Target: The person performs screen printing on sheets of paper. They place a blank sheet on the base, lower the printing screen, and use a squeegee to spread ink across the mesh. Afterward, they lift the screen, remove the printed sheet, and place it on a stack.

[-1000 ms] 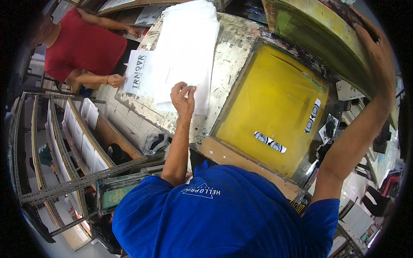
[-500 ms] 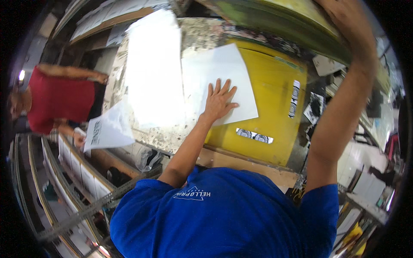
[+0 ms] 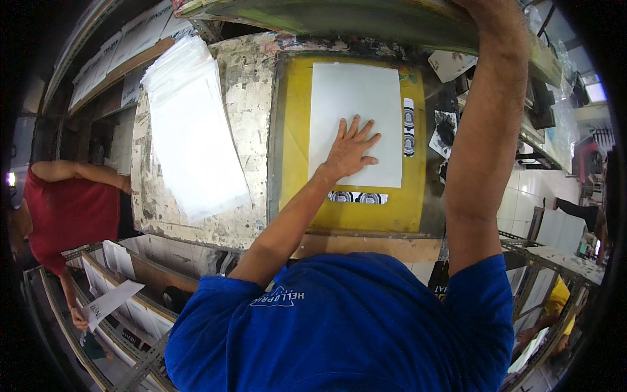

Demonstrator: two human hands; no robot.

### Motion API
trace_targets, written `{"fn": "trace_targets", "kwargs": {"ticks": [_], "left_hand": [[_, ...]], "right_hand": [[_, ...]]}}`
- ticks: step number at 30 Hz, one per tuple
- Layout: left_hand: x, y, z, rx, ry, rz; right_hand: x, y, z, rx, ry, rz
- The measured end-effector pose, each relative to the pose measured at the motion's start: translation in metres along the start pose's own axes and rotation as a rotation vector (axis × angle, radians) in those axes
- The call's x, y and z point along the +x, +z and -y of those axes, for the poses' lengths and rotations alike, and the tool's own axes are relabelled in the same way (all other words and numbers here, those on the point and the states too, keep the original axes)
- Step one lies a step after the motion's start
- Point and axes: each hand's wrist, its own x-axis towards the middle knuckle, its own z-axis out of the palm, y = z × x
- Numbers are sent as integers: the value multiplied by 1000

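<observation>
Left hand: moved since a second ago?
Yes, the left hand moved right relative to the yellow board: from the white stack onto the sheet lying there.

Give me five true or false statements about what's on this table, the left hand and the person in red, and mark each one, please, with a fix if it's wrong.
1. The left hand, spread open, rests on a white sheet. True.
2. The white sheet lies on a blue board. False: it lies on a yellow board.
3. A stack of white paper lies to the left of the yellow board. True.
4. No strips lie on the yellow board. False: two black-and-white strips lie there.
5. The person in red holds a printed sheet. True.
</observation>
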Motion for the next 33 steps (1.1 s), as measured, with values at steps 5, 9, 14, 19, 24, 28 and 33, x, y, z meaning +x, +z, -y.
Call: {"fn": "trace_targets", "kwargs": {"ticks": [5, 9, 14, 19, 24, 28, 33], "left_hand": [[-10, -4, -13, -20, -3, 62], [-12, -4, -15, -22, 4, 33], [-14, -5, -15, 15, 47, -116], [-36, -101, -28, -567, -119, -716], [-93, -181, -41, -1270, -83, -1300], [-175, -141, -39, -1304, -580, -978], [-228, -37, -10, -987, -609, -801]], "right_hand": [[4, 9, -12, -76, 44, 14], [1, -1, 2, -22, -19, 50], [-3, 19, -13, -62, -11, -73], [-25, 9, 27, -16, 203, 175], [-120, 68, 27, -293, 4, -101], [-191, 104, 48, -272, 137, -7], [-273, 186, 8, -6, 325, 187]]}}
